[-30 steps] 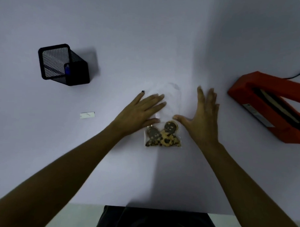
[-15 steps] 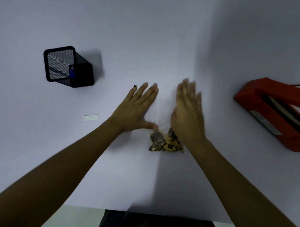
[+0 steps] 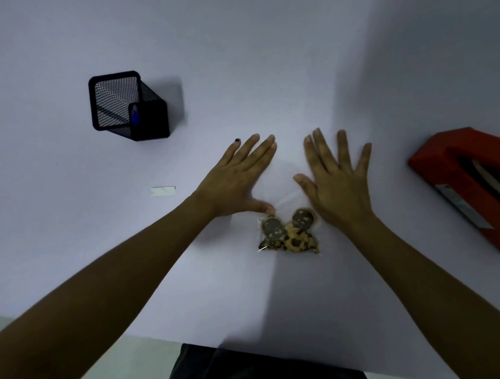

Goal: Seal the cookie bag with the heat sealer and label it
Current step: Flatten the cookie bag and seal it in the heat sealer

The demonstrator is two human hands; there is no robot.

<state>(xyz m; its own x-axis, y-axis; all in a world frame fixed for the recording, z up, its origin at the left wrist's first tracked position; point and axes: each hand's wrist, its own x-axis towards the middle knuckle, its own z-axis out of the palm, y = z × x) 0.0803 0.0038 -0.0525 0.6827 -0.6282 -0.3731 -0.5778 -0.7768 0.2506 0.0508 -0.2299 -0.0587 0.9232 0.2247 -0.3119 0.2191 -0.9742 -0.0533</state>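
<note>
1. A smooth, matte, pale grey-white worktop (image 3: 248,47) fills most of the view; its near edge runs along the bottom, where a strip of dark cloth shows.
2. A small clear plastic bag (image 3: 282,190), thin and glossy, lies flat near the middle of the worktop, somewhat toward the near edge. Its far part is empty film, almost invisible against the surface.
3. In the near end of the bag sit several round, rough-surfaced golden-brown cookies with dark chips (image 3: 289,233), bunched and overlapping.
4. The left hand (image 3: 238,177) lies palm down on the left side of the bag. Its fingers are straight and held close together, pointing toward the far edge, and the thumb reaches sideways to the film just beside the cookies.
5. The right hand (image 3: 337,184) lies palm down on the bag's right side, fingers straight and spread apart, thumb angled inward over the film.
6. A red, hard-shelled, box-shaped heat sealer (image 3: 464,182) with a dark slot along its top sits at the right edge, partly cut off.
7. A black wire-mesh square pen holder (image 3: 127,105) stands toward the far left, with something blue inside.
8. A small white rectangular label (image 3: 163,191), flat and paper-like, lies left of the left forearm, well apart from the bag.
</note>
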